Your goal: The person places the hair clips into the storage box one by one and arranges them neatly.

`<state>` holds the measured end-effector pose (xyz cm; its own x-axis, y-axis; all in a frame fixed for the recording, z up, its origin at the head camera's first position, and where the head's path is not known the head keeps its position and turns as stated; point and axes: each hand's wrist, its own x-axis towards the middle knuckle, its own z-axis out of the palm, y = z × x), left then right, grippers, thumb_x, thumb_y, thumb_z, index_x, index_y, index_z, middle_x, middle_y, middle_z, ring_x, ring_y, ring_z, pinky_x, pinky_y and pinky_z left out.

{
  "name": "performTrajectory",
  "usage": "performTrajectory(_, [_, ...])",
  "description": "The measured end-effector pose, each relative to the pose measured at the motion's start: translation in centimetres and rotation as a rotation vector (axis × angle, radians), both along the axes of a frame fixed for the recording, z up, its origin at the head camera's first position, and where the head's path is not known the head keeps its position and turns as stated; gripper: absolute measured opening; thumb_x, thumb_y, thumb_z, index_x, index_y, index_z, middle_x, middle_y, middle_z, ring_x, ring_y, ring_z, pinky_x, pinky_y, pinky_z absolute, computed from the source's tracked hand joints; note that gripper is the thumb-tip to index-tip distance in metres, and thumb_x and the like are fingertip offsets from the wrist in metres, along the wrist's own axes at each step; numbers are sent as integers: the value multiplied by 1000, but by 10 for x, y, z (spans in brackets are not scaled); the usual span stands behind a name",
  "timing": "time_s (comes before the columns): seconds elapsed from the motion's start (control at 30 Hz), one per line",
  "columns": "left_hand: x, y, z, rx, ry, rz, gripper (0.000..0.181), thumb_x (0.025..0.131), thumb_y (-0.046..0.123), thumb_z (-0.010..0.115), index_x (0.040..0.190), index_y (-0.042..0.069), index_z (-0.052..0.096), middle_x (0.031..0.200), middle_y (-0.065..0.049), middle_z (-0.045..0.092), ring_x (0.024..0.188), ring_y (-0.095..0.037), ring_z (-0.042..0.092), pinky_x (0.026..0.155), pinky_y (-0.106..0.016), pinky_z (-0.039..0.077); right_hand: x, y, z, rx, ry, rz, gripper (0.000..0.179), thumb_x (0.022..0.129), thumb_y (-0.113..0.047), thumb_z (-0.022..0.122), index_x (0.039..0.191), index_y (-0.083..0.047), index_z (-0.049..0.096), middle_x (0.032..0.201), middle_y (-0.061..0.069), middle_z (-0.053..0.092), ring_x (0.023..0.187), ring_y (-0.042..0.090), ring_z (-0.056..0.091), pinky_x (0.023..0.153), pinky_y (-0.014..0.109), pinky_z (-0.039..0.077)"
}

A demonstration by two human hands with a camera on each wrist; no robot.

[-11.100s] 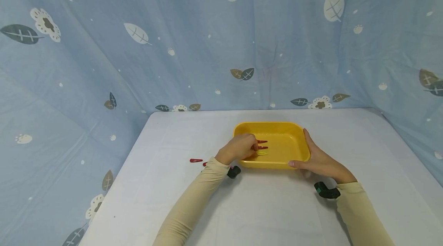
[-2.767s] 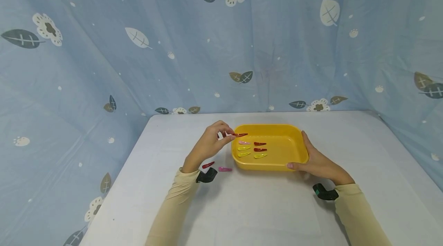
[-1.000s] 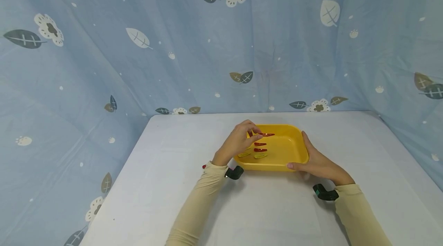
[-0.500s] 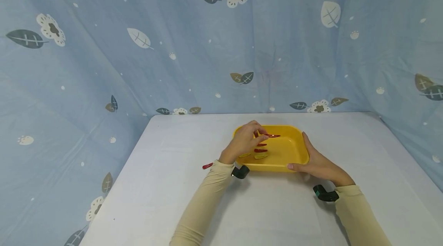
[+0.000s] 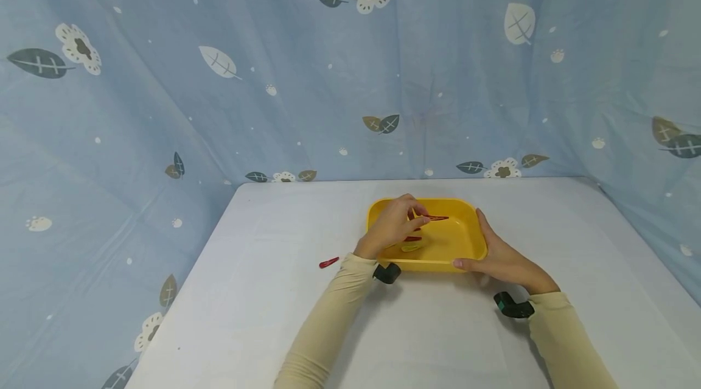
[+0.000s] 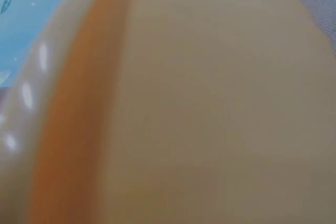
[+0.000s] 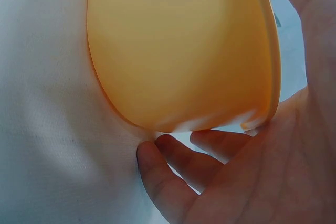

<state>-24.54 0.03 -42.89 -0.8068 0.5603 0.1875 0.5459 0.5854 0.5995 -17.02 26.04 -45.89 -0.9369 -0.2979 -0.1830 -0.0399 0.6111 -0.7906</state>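
My left hand (image 5: 393, 226) is over the yellow tray (image 5: 432, 266), pinching a red hair clip (image 5: 438, 218) between thumb and fingers near the back wall. Beneath this hand, a yellow hair clip (image 5: 409, 249) and a red hair clip (image 5: 413, 238) lie in the tray; other clips there are mostly hidden. My right hand (image 5: 506, 258) grips the tray's right end, thumb on the front rim. In the right wrist view the fingers (image 7: 181, 163) of that hand curl against the tray's outer side. The left wrist view is blurred and shows no clip.
On the white table (image 5: 246, 316), left of the tray, lies another red hair clip (image 5: 329, 262). A patterned blue curtain (image 5: 306, 72) hangs behind the table and along its sides. Black wrist cameras (image 5: 513, 305) sit below both hands.
My left hand has carried the red hair clip rightward from the tray's left rim across its back part. Since the earliest frame, more clips came to lie inside. My right hand keeps its place.
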Motion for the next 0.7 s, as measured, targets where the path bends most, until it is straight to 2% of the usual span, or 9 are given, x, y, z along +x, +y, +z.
performTrajectory(0.3, [-3, 7, -4, -32, -20, 18, 16, 100, 26, 70, 104, 12, 78, 97, 1, 65, 77, -8, 54, 68, -15, 44, -2, 1, -2, -10, 9, 4, 133, 87, -47, 79, 161, -12, -26, 171, 29, 3, 148, 49, 32, 113, 75, 30])
performTrajectory(0.5, [-6, 10, -12, -44, -22, 29, 15, 98, 25, 72, 103, 12, 78, 97, 1, 67, 76, -8, 55, 68, -16, 45, -2, 1, -2, -19, 9, 5, 133, 87, -46, 79, 161, -12, -27, 171, 28, 5, 146, 48, 35, 113, 74, 31])
performTrajectory(0.7, [-8, 13, -16, -59, -54, 40, 14, 98, 25, 72, 102, 13, 78, 99, 1, 69, 77, -8, 56, 69, -16, 46, -2, 0, -3, -20, 15, 3, 132, 88, -45, 79, 161, -11, -26, 171, 28, 8, 144, 46, 38, 114, 73, 33])
